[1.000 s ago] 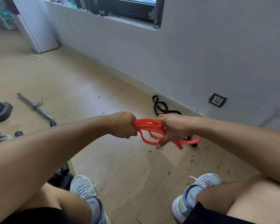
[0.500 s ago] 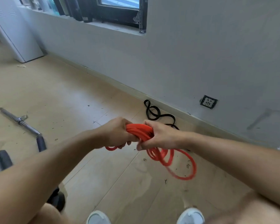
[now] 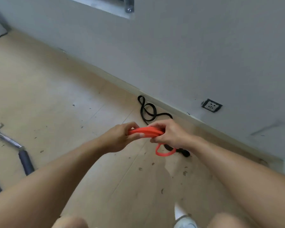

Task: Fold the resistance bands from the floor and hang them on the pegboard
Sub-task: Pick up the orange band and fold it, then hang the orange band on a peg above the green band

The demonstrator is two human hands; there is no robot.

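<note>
An orange resistance band [image 3: 147, 131] is bunched into several layers between my two hands, above the wooden floor. My left hand [image 3: 120, 137] grips its left end with the thumb on top. My right hand [image 3: 169, 134] holds the right end, and a small orange loop hangs below that hand. A black resistance band [image 3: 148, 111] lies coiled on the floor by the baseboard, partly hidden behind my right hand. No pegboard is in view.
A grey wall with a socket [image 3: 211, 105] runs along the right. A metal bar with a dark grip [image 3: 15, 145] lies on the floor at left. My knees and one white shoe [image 3: 183, 218] show at the bottom. Small debris dots the floor.
The large orange loops that hung under my right hand have been gathered into the bundle, leaving one small loop. The camera has tilted and shifted, so the bar sits farther left.
</note>
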